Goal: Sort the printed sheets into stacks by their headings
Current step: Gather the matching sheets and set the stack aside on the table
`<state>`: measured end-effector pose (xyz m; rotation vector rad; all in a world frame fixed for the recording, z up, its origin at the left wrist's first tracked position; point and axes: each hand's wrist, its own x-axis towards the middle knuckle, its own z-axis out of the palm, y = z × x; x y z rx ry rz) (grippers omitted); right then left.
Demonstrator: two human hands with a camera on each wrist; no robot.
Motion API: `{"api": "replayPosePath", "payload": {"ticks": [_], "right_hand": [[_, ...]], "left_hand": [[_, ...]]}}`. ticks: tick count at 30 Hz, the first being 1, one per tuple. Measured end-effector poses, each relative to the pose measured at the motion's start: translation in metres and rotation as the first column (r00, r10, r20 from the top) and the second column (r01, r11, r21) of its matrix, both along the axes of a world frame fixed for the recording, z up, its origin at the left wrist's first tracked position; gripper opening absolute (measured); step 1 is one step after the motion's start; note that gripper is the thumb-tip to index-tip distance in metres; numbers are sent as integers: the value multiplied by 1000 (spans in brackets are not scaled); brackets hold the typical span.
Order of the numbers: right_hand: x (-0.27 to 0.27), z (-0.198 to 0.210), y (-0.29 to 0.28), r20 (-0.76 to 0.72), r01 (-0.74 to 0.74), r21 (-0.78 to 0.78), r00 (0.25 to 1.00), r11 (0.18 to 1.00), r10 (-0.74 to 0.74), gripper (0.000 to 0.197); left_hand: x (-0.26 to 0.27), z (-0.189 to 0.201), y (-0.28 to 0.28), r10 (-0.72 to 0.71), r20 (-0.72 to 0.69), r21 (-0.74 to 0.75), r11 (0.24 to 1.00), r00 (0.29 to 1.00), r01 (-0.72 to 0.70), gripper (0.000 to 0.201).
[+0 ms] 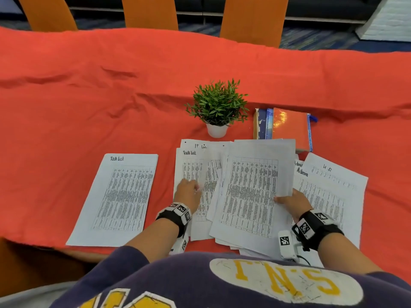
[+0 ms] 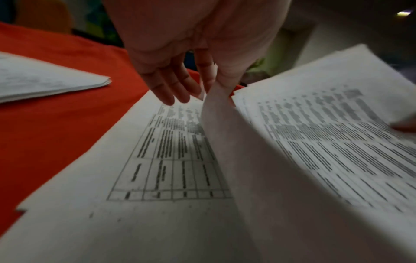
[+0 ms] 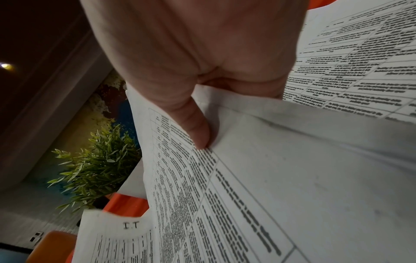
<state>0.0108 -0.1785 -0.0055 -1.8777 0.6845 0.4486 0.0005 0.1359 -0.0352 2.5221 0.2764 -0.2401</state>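
- While the right hand [image 1: 294,202] pinches, thumb on top, the right edge of a raised bundle of white printed table sheets [image 1: 251,194], the left hand [image 1: 189,192] nips one thin sheet [image 2: 225,142] between thumb and forefinger, its other fingers [image 2: 166,89] straight and slightly apart.
- Both grips sit over the loose unsorted pile of white sheets [image 1: 195,165] at the table's near middle, whose exposed page reads "Task List".
- Paper like this is light, limp and slick; a single sheet will likely droop and slide, so an edge or corner pinch suits it best.
- A squared stack headed "Task List" [image 1: 120,192] lies just to the left, apart from the pile; sheets headed "Admin" [image 1: 320,196] and "H.R" [image 1: 333,172] lie to the right.
- Bare red tablecloth [image 1: 89,96] leaves wide room left and beyond; the small green potted plant [image 1: 218,107] and orange-covered books [image 1: 287,127] stand close behind the pile.
- Several sheets overhang the near table edge and could slip off.
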Motion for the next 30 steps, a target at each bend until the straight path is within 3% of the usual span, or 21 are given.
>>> {"api": "replayPosePath", "payload": {"ticks": [3,5,8,12,18,21,25,30], "right_hand": [[-1,0,0,-1,-5,10,1000,1000,5,38],[-1,0,-1,6,-11,9,1000,1000,11,33],[-1,0,-2,7,-19,8,1000,1000,19,30],[-1,0,-3,-9,-32,-2,999,999,32,29],[-2,1,-4,-19,-36,1,999,999,36,27],[-2,2,-3,-19,-36,-3,999,999,36,28],[-3,3,1,-18,-43,4,999,999,43,29],[-3,3,0,-17,-54,-22,998,998,54,30]], "left_hand": [[-3,0,-10,-77,108,34,997,991,74,14],[-3,0,-8,8,106,31,999,994,-11,18],[-1,-3,5,185,-84,89,980,979,-177,33],[2,-2,19,229,-255,99,973,940,-210,36],[2,-1,12,150,-95,107,984,984,-140,20],[2,3,8,123,-96,30,992,988,-121,7],[6,8,9,77,-168,-3,997,983,-79,29],[12,26,10,71,-78,6,998,994,-70,26]]}}
